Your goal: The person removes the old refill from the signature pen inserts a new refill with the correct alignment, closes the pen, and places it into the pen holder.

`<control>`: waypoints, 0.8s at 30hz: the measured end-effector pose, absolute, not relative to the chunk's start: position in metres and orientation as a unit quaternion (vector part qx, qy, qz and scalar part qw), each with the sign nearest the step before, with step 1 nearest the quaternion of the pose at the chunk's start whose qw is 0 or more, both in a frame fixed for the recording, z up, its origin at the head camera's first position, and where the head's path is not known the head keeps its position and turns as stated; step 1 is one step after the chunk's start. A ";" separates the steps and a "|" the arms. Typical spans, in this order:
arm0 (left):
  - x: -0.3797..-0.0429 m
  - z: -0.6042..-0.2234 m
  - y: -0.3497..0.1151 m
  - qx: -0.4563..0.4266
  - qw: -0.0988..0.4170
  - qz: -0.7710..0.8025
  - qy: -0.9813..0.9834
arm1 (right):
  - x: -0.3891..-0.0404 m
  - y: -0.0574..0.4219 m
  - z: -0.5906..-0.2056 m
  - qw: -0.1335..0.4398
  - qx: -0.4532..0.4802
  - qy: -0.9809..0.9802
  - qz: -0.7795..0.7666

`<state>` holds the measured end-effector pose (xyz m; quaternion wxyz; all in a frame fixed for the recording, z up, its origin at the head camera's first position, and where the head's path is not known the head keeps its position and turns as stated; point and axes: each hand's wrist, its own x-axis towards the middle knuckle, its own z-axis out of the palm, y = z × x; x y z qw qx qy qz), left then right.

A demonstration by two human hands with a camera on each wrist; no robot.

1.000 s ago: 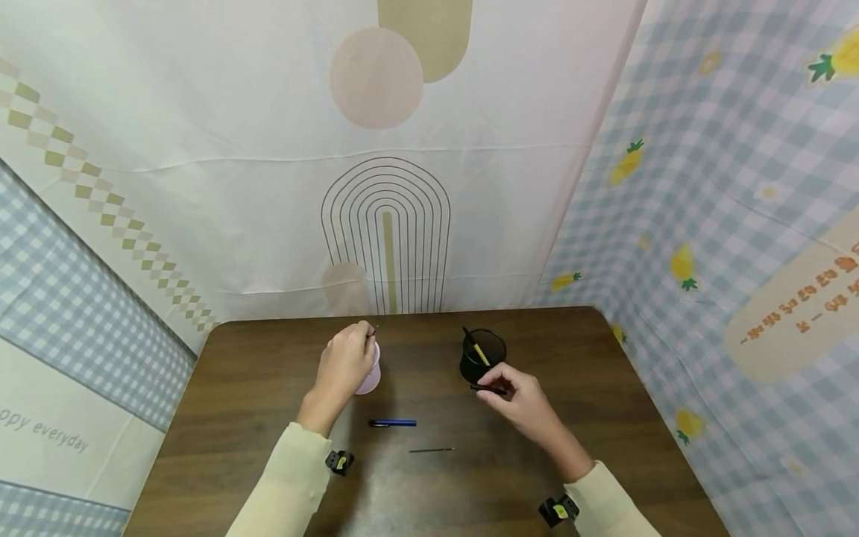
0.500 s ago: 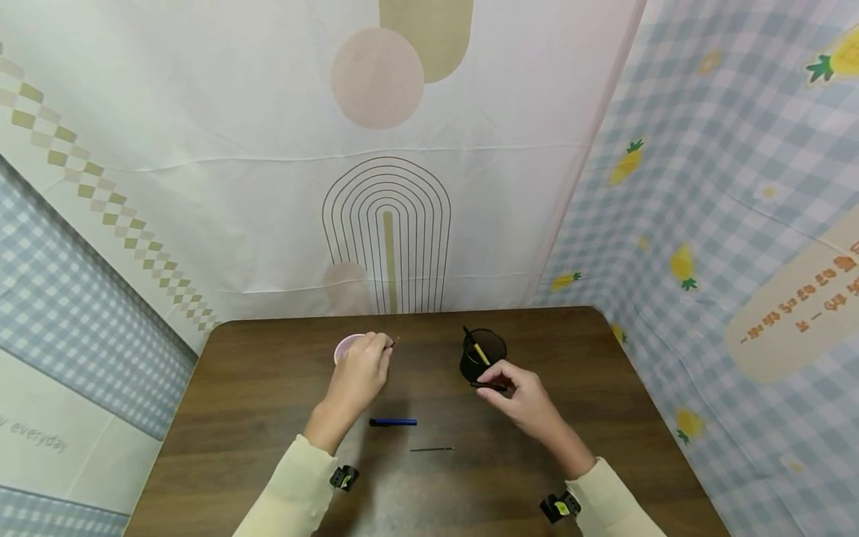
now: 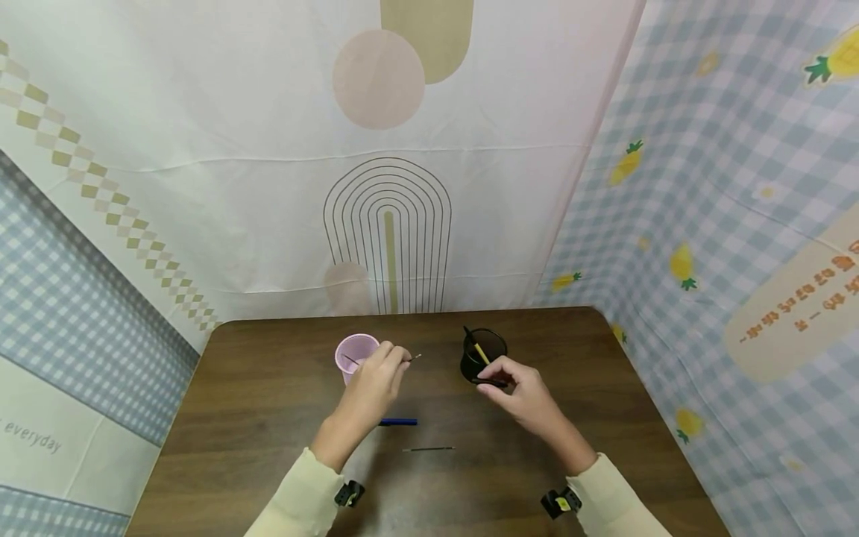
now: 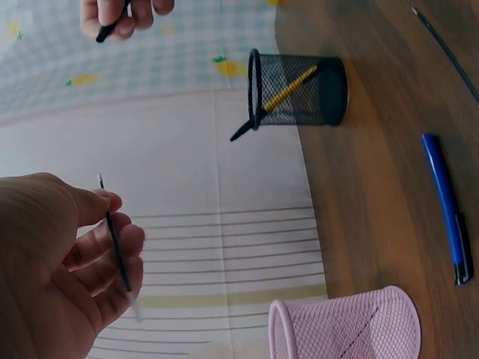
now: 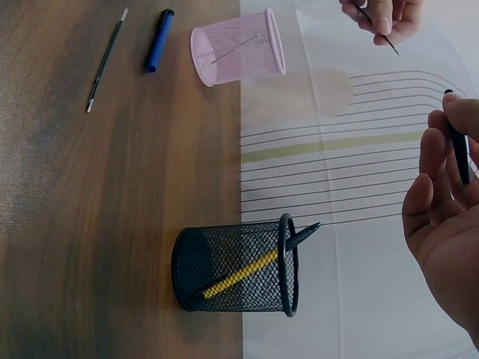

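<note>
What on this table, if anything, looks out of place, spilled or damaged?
Nothing looks spilled or damaged. Slightly odd: what looks like a pen refill lies bare on the table, without a pen body, outside the pink mesh cup and black mesh cup.

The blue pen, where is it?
In the head view, the blue pen lies between the pink mesh cup and the ink refill, its left end hidden by the left hand.

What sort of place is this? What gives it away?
Likely a makeshift recording corner, perhaps at home: creased printed fabric hangs behind and beside a wood-grain table, and a small black device sits at each wrist.
</note>
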<state>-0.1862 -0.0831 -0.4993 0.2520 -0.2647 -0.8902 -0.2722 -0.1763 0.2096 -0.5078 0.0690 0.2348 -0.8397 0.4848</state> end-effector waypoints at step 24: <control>-0.164 -0.487 -0.059 -0.347 0.266 -0.303 -0.847 | -0.176 0.204 -0.495 0.083 0.229 -0.850 0.467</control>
